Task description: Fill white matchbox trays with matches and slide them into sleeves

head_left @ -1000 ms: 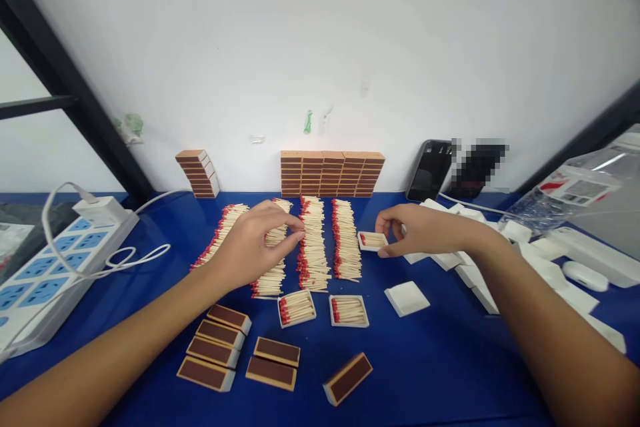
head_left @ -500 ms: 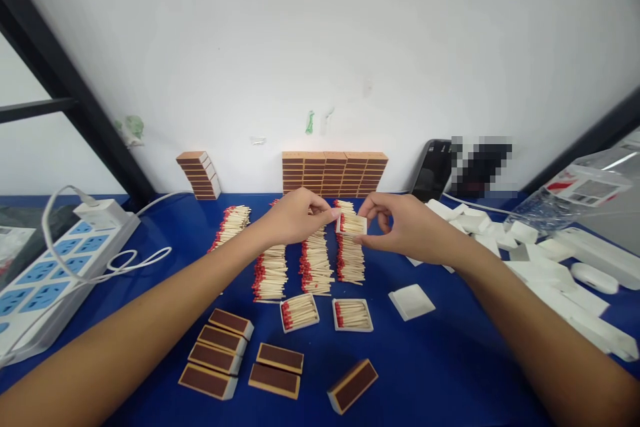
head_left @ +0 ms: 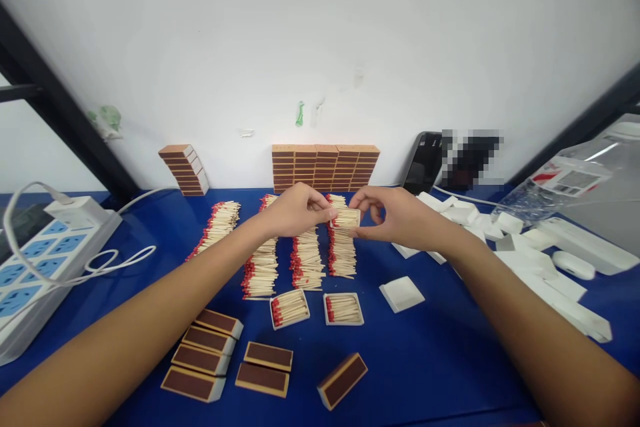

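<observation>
Both hands meet above the rows of red-tipped matches (head_left: 305, 260) on the blue table (head_left: 425, 347). A small white tray of matches (head_left: 346, 217) is held between them: my left hand (head_left: 295, 211) pinches its left end, my right hand (head_left: 395, 217) grips its right side. Two filled trays (head_left: 316, 308) lie nearer me, side by side. Several closed matchbox sleeves (head_left: 225, 357) lie at the front left, and one more sleeve (head_left: 343, 380) lies apart at the front centre.
Stacked matchboxes (head_left: 325, 169) line the wall, with a smaller leaning stack (head_left: 184, 170) to the left. Empty white trays (head_left: 505, 247) are heaped at the right, one (head_left: 401, 293) lying apart. A power strip (head_left: 45, 260) with cable sits left. A phone (head_left: 425, 163) leans at the wall.
My left hand left the match rows and came to the tray. My right hand lifted the tray from the table to above the rows, where both hands now hold it.
</observation>
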`<state>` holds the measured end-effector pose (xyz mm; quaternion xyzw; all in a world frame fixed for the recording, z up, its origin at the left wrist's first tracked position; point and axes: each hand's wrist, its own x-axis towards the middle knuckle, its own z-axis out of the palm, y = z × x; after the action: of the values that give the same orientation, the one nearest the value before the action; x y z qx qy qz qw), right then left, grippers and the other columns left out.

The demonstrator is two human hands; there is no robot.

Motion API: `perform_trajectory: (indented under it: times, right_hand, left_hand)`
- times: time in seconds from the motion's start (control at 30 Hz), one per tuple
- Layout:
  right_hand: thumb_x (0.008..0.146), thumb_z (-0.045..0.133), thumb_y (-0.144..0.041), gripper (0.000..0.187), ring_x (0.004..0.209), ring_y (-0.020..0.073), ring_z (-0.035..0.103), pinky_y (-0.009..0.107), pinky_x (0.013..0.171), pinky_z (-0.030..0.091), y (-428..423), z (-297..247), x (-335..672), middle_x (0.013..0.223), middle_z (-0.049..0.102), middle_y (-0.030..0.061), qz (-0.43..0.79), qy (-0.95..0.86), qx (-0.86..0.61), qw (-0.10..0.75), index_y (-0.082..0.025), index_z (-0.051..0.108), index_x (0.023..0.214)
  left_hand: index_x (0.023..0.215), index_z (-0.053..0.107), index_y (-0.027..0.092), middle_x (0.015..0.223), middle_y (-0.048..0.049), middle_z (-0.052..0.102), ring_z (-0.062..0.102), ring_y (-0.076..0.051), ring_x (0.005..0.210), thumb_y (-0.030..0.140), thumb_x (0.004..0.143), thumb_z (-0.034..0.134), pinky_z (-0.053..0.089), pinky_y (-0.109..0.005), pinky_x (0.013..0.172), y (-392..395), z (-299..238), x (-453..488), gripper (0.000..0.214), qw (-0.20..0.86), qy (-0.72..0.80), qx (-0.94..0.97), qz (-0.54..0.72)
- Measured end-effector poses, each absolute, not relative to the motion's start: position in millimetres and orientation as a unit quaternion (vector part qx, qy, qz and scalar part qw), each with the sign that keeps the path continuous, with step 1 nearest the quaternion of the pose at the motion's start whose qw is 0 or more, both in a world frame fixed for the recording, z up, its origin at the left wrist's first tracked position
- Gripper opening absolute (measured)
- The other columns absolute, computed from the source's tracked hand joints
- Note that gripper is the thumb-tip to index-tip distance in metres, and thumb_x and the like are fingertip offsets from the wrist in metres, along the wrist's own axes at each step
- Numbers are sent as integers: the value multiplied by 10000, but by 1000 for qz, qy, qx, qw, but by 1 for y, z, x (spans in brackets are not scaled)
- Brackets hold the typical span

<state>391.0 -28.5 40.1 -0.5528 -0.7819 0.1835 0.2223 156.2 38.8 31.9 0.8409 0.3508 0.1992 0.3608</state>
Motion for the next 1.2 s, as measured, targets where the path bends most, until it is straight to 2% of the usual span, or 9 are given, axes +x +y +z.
perform_trajectory:
  times: [0.07,0.17,0.33,0.43,0.63,0.87,1.2]
  right_hand:
    - [750,844,-527,504,714,181,607,314,646,447,-25,39,394,844,714,30,232,-773,-540,238,-191,692,1092]
    - [792,807,-575,465,758,190,625,326,686,480,-20,39,400,847,734,48,288,-761,-523,253,-184,739,1035]
    - [834,758,-623,449,657,166,588,300,559,448,-17,41,404,843,775,67,335,-737,-532,246,-189,777,947]
    - [789,802,-623,450,645,169,596,296,542,450,-17,41,404,794,764,58,333,-732,-540,247,-192,788,918]
    - [778,818,-619,469,755,199,646,319,662,499,-16,37,407,844,775,57,295,-761,-529,232,-205,823,997]
    - [808,782,-654,468,662,170,589,303,593,434,-16,36,408,781,753,44,273,-774,-533,206,-208,831,942]
    - [783,811,-618,432,673,174,600,308,615,450,-17,37,403,778,750,46,263,-777,-536,198,-199,816,889]
  left_hand:
    - [864,820,145,686,-24,656,462,-132,612,403,913,673,363,-297,584,39,34,154,301,378,359,831,196]
    - [877,828,136,729,-43,682,477,-138,645,410,914,686,367,-299,601,40,34,153,311,385,365,826,193]
    - [878,835,150,687,-28,671,470,-126,605,433,881,751,355,-292,585,41,28,156,295,366,351,839,197]
    - [876,837,164,694,-25,682,490,-126,604,459,876,761,365,-289,589,42,24,156,304,341,343,851,203]
    - [878,840,176,683,-19,682,484,-123,589,457,909,719,354,-289,579,45,21,155,307,318,337,862,206]
    - [875,838,198,726,-24,716,507,-132,624,437,917,717,350,-293,592,46,20,154,271,295,321,873,221]
    - [923,833,213,729,-14,728,562,-142,640,441,873,784,368,-289,598,50,14,153,239,294,316,876,215]
